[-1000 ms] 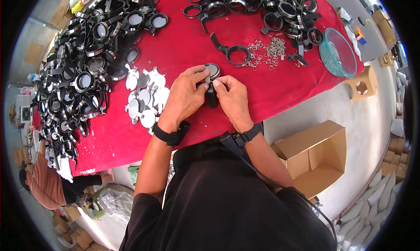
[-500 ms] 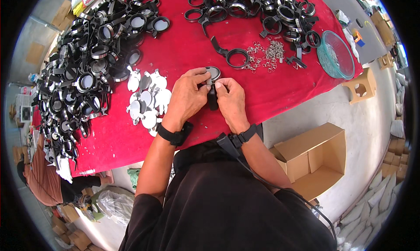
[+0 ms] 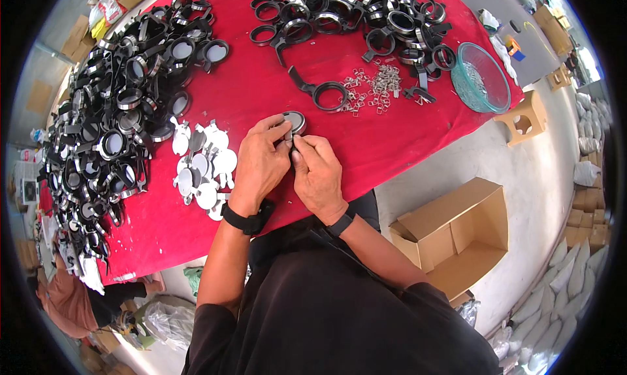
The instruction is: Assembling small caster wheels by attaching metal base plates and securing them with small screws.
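Observation:
Between my hands is a black handled ring [image 3: 295,121] with a silver band and a grey disc filling its opening. My left hand [image 3: 262,163] closes on its left side, fingers over the rim. My right hand [image 3: 319,178] pinches at its near edge, where the handle joins; whether a small part sits in that pinch is hidden. White and grey discs with small tabs [image 3: 207,169] lie in a loose heap left of my left hand. Beyond my right hand, an empty black handled ring [image 3: 330,97] rests beside a scatter of small metal clips [image 3: 384,81].
A large pile of handled rings [image 3: 112,143], many with discs, covers the red cloth's [image 3: 366,146] left side. More rings [image 3: 398,22] lie at the far side. A teal transparent basket [image 3: 482,78] stands at the right edge. An open cardboard box [image 3: 457,238] is below, right.
The scene has shifted left in view. My right hand has turned and bent closer over the ring's near edge, covering the handle. My left hand keeps its hold.

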Motion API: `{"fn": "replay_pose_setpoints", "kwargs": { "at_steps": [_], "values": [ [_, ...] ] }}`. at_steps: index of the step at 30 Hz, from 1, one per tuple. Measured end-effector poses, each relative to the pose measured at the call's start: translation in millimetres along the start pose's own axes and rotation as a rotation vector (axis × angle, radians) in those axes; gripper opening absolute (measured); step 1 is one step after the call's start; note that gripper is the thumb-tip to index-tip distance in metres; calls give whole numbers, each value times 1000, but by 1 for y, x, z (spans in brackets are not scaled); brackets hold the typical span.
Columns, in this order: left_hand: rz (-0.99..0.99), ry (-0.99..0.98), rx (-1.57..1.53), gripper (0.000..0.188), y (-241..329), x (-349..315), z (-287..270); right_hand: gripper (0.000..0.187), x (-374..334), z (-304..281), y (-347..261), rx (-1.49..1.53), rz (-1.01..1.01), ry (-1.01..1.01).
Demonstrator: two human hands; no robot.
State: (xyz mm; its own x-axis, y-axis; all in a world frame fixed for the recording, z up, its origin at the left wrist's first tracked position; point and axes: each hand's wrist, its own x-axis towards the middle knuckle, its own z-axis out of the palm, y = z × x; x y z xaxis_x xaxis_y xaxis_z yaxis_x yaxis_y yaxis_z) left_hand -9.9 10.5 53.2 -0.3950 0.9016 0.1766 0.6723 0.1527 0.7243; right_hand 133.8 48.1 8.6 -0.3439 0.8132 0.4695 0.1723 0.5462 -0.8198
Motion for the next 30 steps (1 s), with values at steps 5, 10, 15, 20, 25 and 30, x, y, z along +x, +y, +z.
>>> {"fn": "replay_pose_setpoints", "kwargs": {
  "at_steps": [5,10,15,20,25,30],
  "values": [
    [24,-6,45,40,-1,-2,-5,24,29,-38,10,-67,-30,-43],
    [4,-98,10,56,9,-6,-21,27,123,-138,70,-495,140,152],
    [23,-157,77,75,16,-10,-22,38,168,-182,120,-993,196,-151],
    [45,-128,55,78,6,-11,-18,27,147,-184,117,-1014,166,-33],
    [27,-86,53,78,8,-11,-13,26,89,-136,73,-361,152,-109],
    [32,-6,42,76,4,-12,7,28,49,-54,31,253,395,-159]
  ]
}}
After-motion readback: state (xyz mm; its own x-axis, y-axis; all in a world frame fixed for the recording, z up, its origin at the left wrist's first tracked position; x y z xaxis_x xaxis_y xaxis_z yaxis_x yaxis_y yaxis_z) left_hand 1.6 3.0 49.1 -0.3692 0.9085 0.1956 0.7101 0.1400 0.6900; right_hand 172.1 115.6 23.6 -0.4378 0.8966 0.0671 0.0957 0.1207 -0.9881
